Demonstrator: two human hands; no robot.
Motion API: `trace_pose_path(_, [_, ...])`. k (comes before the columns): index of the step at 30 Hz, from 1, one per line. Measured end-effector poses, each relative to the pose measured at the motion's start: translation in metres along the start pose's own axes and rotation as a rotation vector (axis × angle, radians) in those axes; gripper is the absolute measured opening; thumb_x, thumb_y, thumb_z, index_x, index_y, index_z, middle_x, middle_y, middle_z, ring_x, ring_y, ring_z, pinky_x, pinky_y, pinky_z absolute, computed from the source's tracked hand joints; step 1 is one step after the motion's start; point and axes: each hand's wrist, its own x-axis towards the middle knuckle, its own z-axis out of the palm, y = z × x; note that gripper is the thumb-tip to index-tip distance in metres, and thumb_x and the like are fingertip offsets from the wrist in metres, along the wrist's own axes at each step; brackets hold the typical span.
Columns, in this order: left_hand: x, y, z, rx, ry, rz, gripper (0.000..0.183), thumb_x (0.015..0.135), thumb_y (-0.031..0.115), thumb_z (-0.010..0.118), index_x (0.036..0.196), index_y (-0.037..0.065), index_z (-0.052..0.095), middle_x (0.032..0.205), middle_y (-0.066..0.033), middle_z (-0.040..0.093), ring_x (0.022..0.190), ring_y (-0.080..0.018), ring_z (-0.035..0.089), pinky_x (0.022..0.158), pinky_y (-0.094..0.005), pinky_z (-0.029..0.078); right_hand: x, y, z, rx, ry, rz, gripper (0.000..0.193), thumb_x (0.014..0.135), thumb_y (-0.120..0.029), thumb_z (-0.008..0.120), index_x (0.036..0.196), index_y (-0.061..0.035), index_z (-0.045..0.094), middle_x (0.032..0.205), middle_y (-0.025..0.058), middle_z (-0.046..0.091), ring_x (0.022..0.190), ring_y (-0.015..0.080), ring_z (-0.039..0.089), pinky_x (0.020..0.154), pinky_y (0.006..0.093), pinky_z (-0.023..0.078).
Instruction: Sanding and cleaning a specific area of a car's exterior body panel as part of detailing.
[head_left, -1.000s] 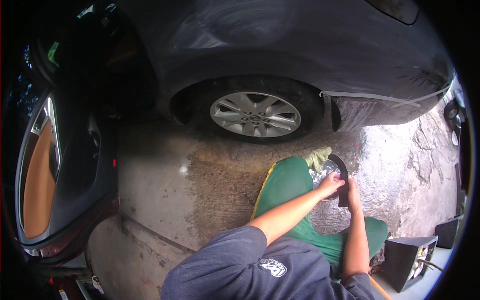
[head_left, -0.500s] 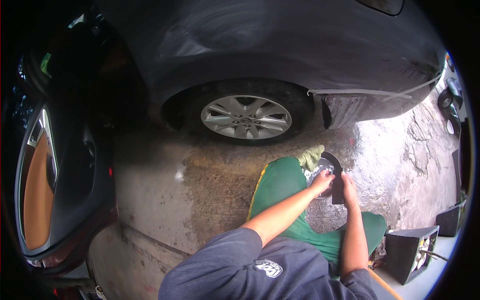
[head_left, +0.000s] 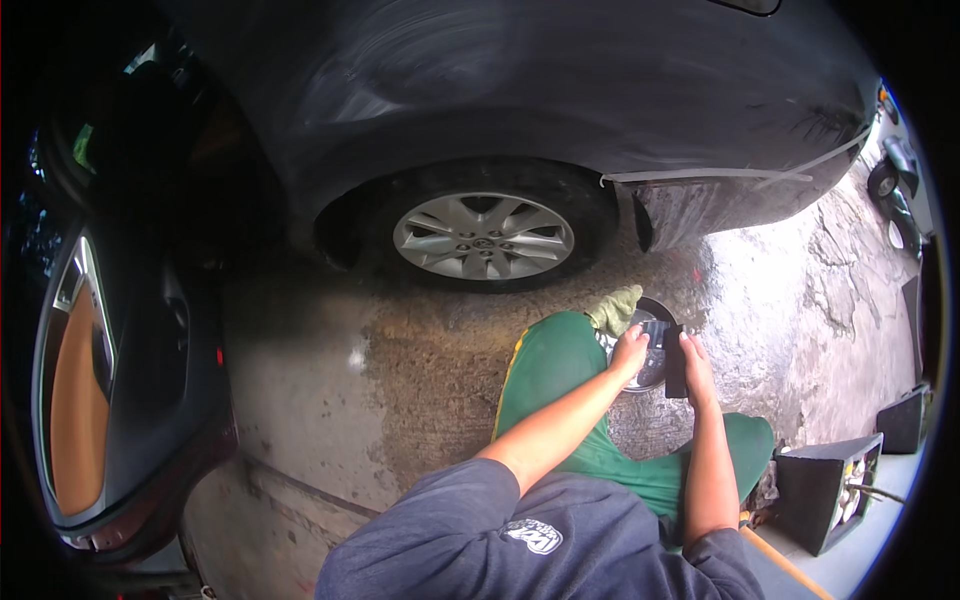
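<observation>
Over a round basin [head_left: 654, 384] on the wet ground, both my hands are closed on dark pieces. A flat, flexible dark strip [head_left: 677, 374], like sandpaper, stands along the fingers of my right hand [head_left: 700, 372], which grips it from the right. My left hand [head_left: 627, 357] pinches a small dark piece [head_left: 656, 329] with a pale shine; whether it joins the strip I cannot tell. A light green cloth [head_left: 615, 308] lies over my left knee, beside the basin. Water seems to glint in the basin, partly hidden by my left hand.
Ahead stands a dark grey car [head_left: 560, 90] with a silver-spoked wheel [head_left: 484, 237] and whitish smears on its panel. A pale tape strip [head_left: 710, 176] hangs along its lower edge. An open car door [head_left: 150, 370] is at left. Black boxes [head_left: 815, 495] stand at lower right.
The dark strip arched over the basin half a second ago and now looks straighter and shorter. My left hand has shifted slightly left and up. The view has moved a little.
</observation>
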Motion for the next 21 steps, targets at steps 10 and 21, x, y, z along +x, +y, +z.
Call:
trace_pose_path(10, [-0.022, 0.041, -0.013, -0.086, -0.098, -0.119, 0.021, 0.101, 0.018, 0.056, 0.111, 0.000, 0.060, 0.096, -0.0025, 0.059, 0.082, -0.0106, 0.058, 0.066, -0.0279, 0.052, -0.002, -0.010, -0.002, 0.305, -0.152, 0.141, 0.030, 0.102, -0.035, 0.059, 0.108, -0.0063, 0.067, 0.095, 0.0018, 0.068, 0.082, 0.0109, 0.064, 0.073, 0.0265, 0.052])
trace_pose_path(21, [-0.016, 0.043, -0.025, -0.079, -0.123, -0.093, 0.021, 0.101, 0.015, 0.056, 0.120, 0.005, 0.061, 0.102, -0.0009, 0.065, 0.087, -0.0094, 0.062, 0.068, -0.0237, 0.052, 0.002, -0.013, -0.007, 0.321, -0.143, 0.167, 0.038, 0.101, -0.038, 0.059, 0.110, -0.0025, 0.069, 0.094, 0.0071, 0.073, 0.077, 0.0147, 0.069, 0.069, 0.0289, 0.055])
